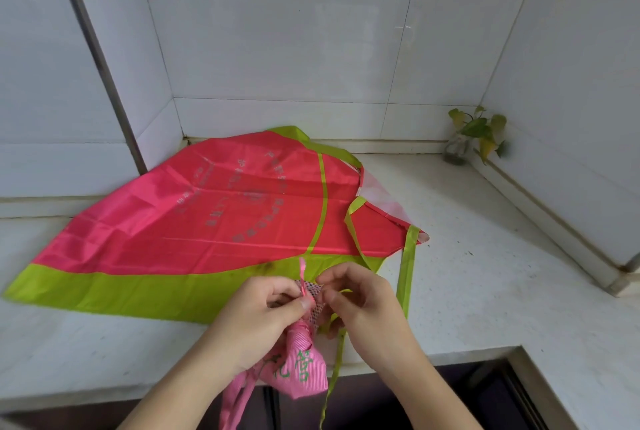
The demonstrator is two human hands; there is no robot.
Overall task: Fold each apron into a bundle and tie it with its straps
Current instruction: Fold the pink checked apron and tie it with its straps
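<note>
Nearest me, between my two hands and hanging half over the near edge of the pale speckled stone surface [485, 256], is the small pink striped fabric apron bundle with green printed characters [301, 365]. It looks already folded up tight, so I judge its folding done and its tying under way. My left hand [266, 311] has thumb and fingers curled in a pinch on the thin pink strap [302, 273], whose free end stands up just above that grip. My right hand [360, 298], touching close on the other side of the bundle, has its fingers curled in at the same spot; I take it to be pinching strap or fabric there, though exactly what sits under the fingertips is hidden. More pink fabric trails down below the left wrist, over the edge.

Just beyond both hands lies the large red-pink shiny apron with lime-green borders and faded print [207, 214], spread flat and wholly unfolded. One long lime-green strap [406, 270] of it runs down past the right hand and over the edge. So as I read it: one bundle nearly knotted, this second apron untouched. Well off beyond the right hand, in the tiled corner, stands a small leafy green plant in a glass jar [474, 135].
</note>
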